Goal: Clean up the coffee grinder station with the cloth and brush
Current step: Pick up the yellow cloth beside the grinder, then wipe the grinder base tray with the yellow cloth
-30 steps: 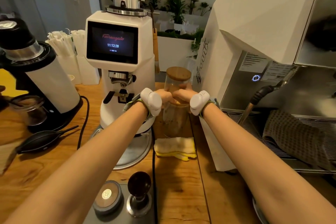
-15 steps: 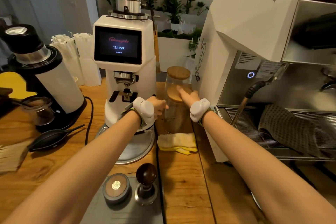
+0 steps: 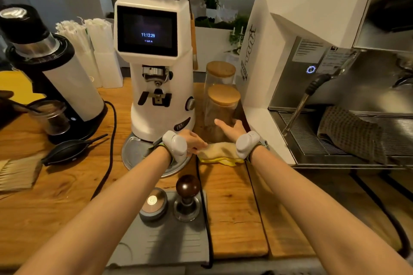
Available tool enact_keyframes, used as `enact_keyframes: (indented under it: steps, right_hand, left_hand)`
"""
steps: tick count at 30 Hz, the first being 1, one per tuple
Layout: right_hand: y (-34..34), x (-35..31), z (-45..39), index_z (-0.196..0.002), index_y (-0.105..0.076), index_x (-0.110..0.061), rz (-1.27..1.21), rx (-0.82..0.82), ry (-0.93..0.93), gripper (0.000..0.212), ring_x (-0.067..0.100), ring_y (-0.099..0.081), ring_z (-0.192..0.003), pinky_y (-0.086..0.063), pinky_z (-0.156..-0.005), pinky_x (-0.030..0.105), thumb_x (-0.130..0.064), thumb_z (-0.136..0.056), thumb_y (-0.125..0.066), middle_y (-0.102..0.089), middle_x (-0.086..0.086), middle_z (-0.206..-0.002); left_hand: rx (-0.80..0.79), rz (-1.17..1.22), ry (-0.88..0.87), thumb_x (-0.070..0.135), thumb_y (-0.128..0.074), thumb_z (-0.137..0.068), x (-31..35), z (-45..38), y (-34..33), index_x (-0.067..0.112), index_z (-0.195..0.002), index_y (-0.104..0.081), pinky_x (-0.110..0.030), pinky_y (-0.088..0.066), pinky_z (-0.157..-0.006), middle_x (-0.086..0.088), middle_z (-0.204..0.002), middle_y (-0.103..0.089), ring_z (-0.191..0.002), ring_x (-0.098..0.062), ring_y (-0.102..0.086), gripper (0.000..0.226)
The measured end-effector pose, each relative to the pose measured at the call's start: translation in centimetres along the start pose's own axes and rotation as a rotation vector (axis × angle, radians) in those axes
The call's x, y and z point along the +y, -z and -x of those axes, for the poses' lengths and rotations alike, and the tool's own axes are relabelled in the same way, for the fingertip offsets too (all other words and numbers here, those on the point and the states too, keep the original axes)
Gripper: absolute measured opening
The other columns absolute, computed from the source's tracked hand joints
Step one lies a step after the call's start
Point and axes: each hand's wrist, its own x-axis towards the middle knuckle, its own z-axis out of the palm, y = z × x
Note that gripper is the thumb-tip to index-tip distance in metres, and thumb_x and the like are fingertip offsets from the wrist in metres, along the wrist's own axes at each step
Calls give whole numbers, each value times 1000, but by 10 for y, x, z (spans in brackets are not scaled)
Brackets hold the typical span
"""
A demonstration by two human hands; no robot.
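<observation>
Your left hand (image 3: pixel 193 142) reaches to the left edge of the folded yellow cloth (image 3: pixel 218 154) on the desk (image 3: pixel 232 207), fingers extended and touching it, with no grip showing; your right hand (image 3: pixel 231 128) hovers just above the cloth's far edge, fingers straight and relaxed, holding nothing, close to the near jar (image 3: pixel 221 109). The cloth lies between the white grinder (image 3: pixel 156 78) and the espresso machine (image 3: pixel 312 51), in front of two wood-lidded jars. The brush (image 3: pixel 17 173) rests well apart at the desk's left edge, beside a black blower (image 3: pixel 67 152).
</observation>
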Motion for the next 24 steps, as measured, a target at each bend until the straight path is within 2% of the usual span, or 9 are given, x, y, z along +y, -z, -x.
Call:
enact_keyframes:
  steps: [4,6,7,9,11,12,14,18,24]
  right_hand:
    - [-7,21,2,-129,-54,6,85,-72,-19,58,33,-53,-123,-43,-102,38,-32,-86,-64,-55,20,-134]
    - [-13,27,3,-119,-63,2,130,-89,-1,39,30,-54,-122,-43,-100,32,-21,-87,-64,-61,16,-127]
    - [-15,29,3,-118,-64,-3,172,-106,8,36,28,-51,-125,-40,-104,29,-18,-86,-64,-61,13,-128]
    - [-15,31,3,-123,-62,-13,282,-149,33,39,28,-40,-133,-26,-115,32,-19,-85,-65,-58,7,-133]
    - [-14,32,2,-128,-59,-21,395,-173,49,44,31,-29,-136,-18,-113,33,-27,-85,-65,-54,4,-137]
    - [-13,34,1,-129,-58,-24,430,-175,54,46,32,-25,-136,-19,-111,33,-31,-84,-65,-51,5,-138]
    - [-14,36,-2,-128,-58,-28,446,-166,53,46,35,-21,-134,-23,-109,35,-35,-83,-66,-44,9,-141]
    - [-12,39,-2,-119,-62,-31,453,-162,69,42,34,-25,-131,-27,-109,39,-39,-79,-69,-44,12,-137]
    - [-14,46,10,-109,-68,-24,409,-148,71,35,30,-32,-128,-32,-107,43,-37,-76,-71,-53,10,-129]
  left_hand:
    - [40,-11,55,11,-56,-92,-18,-5,-8,6,-91,-55,-24,-40,-55,-9,-85,-53,-63,-15,-48,5]
    - [8,-8,111,12,-56,-91,-24,-6,-10,7,-99,-56,-29,-44,-62,-11,-94,-54,-70,-17,-52,9]
    - [-27,19,149,13,-56,-92,-27,-7,-10,7,-109,-56,-32,-46,-67,-12,-103,-53,-78,-20,-55,18]
    - [-51,48,196,15,-57,-92,-31,-9,-12,5,-124,-51,-34,-47,-75,-11,-112,-53,-86,-21,-58,35]
    - [-43,61,219,16,-56,-92,-32,-11,-14,3,-128,-46,-34,-48,-79,-12,-113,-54,-80,-19,-60,39]
    - [-57,70,242,15,-54,-93,-31,-12,-14,2,-131,-44,-35,-48,-83,-13,-114,-53,-83,-20,-61,41]
    - [-87,84,287,14,-52,-95,-31,-11,-16,1,-134,-40,-38,-47,-87,-17,-120,-52,-102,-26,-61,43]
    - [-144,98,318,15,-50,-96,-35,-8,-17,-2,-138,-37,-38,-44,-98,-20,-137,-49,-122,-32,-54,48]
    - [-168,149,308,23,-50,-95,-35,3,-20,1,-144,-31,-37,-43,-101,-21,-142,-45,-130,-32,-46,57]
